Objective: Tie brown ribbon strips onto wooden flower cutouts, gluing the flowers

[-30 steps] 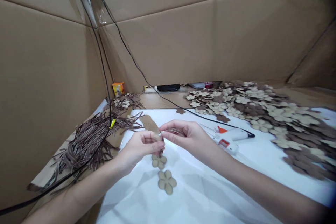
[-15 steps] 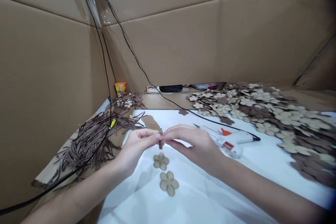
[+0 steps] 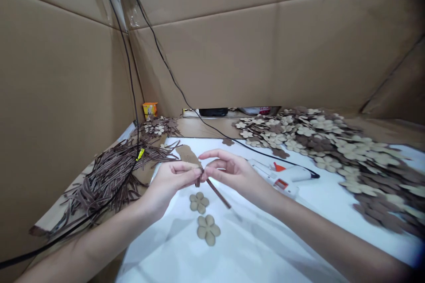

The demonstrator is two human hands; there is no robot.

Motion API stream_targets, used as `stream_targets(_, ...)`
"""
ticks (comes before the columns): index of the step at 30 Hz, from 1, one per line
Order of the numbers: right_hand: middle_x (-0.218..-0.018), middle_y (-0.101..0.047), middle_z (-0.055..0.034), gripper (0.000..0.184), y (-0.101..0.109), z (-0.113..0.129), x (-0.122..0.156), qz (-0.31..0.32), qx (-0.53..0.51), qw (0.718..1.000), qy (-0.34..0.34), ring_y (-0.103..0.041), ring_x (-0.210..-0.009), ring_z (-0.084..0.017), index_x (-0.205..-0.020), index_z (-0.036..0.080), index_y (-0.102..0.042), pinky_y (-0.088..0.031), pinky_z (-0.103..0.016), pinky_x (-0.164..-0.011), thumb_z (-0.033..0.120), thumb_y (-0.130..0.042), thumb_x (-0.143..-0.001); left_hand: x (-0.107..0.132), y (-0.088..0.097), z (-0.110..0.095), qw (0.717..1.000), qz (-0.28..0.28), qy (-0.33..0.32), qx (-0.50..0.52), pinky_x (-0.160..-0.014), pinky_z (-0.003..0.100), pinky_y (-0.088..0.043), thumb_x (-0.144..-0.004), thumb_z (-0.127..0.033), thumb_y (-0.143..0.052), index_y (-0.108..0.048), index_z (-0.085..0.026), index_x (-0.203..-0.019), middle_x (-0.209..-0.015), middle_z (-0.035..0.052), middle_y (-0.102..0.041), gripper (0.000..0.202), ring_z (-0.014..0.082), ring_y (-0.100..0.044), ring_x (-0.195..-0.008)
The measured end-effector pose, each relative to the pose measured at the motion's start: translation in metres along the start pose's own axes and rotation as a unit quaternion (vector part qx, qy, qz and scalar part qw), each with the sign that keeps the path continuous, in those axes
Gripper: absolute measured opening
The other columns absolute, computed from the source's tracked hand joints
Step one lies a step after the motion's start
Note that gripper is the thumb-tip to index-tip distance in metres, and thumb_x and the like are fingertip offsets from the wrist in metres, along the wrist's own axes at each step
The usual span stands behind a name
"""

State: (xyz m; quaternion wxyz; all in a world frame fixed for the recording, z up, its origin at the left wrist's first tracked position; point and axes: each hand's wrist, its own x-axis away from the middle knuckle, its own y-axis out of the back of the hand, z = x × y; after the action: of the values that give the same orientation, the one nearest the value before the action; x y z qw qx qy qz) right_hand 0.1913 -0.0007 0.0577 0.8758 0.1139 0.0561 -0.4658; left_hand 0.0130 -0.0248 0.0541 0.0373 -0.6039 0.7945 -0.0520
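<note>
Over the white board, my left hand pinches a narrow dark-brown strip with light stitching. My right hand meets it at the same spot, thumb and fingers closed on the strip. One end of the strip slants down to the right below my right hand, and a short piece hangs under my left fingertips. Where the strip crosses or folds is hidden by the fingers. Just below lie a smaller tan five-petal flower and a larger tan flower, apart from each other.
A white glue gun lies right of my right hand. Heaped strips cover the left side, and piled tan and brown flower cutouts the right. A brown cardboard scrap sits behind my hands. A black cable runs across; cardboard walls surround.
A long end of the strip now sticks out down to the right below my right hand. My right fingers have lifted and spread somewhat. The view has shifted slightly.
</note>
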Motion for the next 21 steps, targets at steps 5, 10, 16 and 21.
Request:
stream_targets(5,-0.074,-0.064,-0.0016,0.019,-0.0002,-0.0013,-0.0029,-0.014,0.066,0.997,-0.036,-0.064,-0.071,-0.016,-0.086,0.017,-0.062,-0.050,-0.028,-0.065,0.033,-0.063,-0.076,-0.0011,-0.0001,0.0065,0.999,0.007,0.033,0.007,-0.077,0.027,-0.043,-0.072,-0.028,-0.068,-0.070,-0.011,-0.076,-0.077,0.0064,-0.065,0.017,0.0159,-0.058,-0.079)
stream_targets(10,-0.076,-0.067,-0.0030,0.015,0.0040,0.0009,-0.0021,-0.031,0.115,0.993,0.006,-0.063,-0.074,-0.017,-0.073,0.017,-0.066,-0.049,-0.029,-0.070,0.032,-0.066,-0.072,0.0013,-0.0019,0.0051,0.999,0.033,0.037,-0.020,-0.072,0.026,-0.043,-0.072,-0.030,-0.067,-0.069,-0.011,-0.074,-0.075,0.0058,-0.063,0.020,0.0150,-0.057,-0.076)
stream_targets(16,-0.066,-0.066,-0.0014,0.018,0.0070,0.0031,-0.0013,-0.010,0.057,0.997,-0.060,-0.062,-0.066,-0.016,-0.073,0.017,-0.064,-0.048,-0.031,-0.068,0.034,-0.063,-0.074,0.0021,-0.0053,0.0032,0.997,0.070,0.035,-0.020,-0.074,0.027,-0.044,-0.074,-0.027,-0.065,-0.071,-0.013,-0.086,-0.082,0.0078,-0.066,0.020,0.0171,-0.058,-0.079)
stream_targets(21,-0.066,-0.067,-0.0031,0.025,0.0064,0.0068,-0.0011,-0.006,-0.008,0.995,-0.099,-0.059,-0.067,-0.015,-0.072,0.013,-0.066,-0.043,-0.029,-0.068,0.037,-0.064,-0.073,0.0016,-0.0059,0.0038,0.996,0.060,-0.005,-0.067,-0.072,0.025,-0.043,-0.079,-0.027,-0.057,-0.071,-0.013,-0.083,-0.080,0.0071,-0.067,0.020,0.0170,-0.059,-0.079)
